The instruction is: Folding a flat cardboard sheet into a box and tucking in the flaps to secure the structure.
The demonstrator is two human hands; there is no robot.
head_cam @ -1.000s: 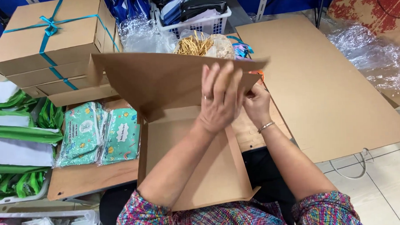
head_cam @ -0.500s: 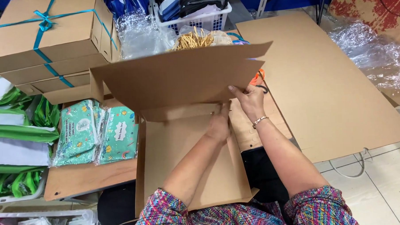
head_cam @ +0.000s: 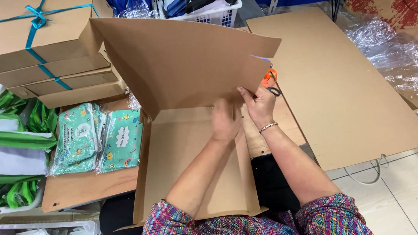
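A flat brown cardboard box (head_cam: pixel 187 164) lies open in front of me, its big lid panel (head_cam: pixel 179 58) standing up and bowed toward me. My left hand (head_cam: pixel 225 122) reaches inside and presses on the right side wall, close to the fold at the lid. Just to its right, my right hand (head_cam: pixel 259 104) pinches the lower right corner of the lid panel, thumb on the inner face. A thin bracelet sits on that wrist. The two hands nearly touch.
Closed brown boxes tied with teal ribbon (head_cam: pixel 39 40) are stacked at back left. Green printed packets (head_cam: pixel 98 140) lie left of the box, green-and-white bags (head_cam: pixel 10 138) beyond them. Orange-handled scissors (head_cam: pixel 270 80), a large cardboard sheet (head_cam: pixel 351 80), plastic wrap (head_cam: pixel 387 51) and a white basket (head_cam: pixel 205 11) are also around.
The lid panel has swung up from lying folded over the box to standing. My left hand came off the panel's top and dropped inside to the right wall; my right hand stayed at the lid's corner.
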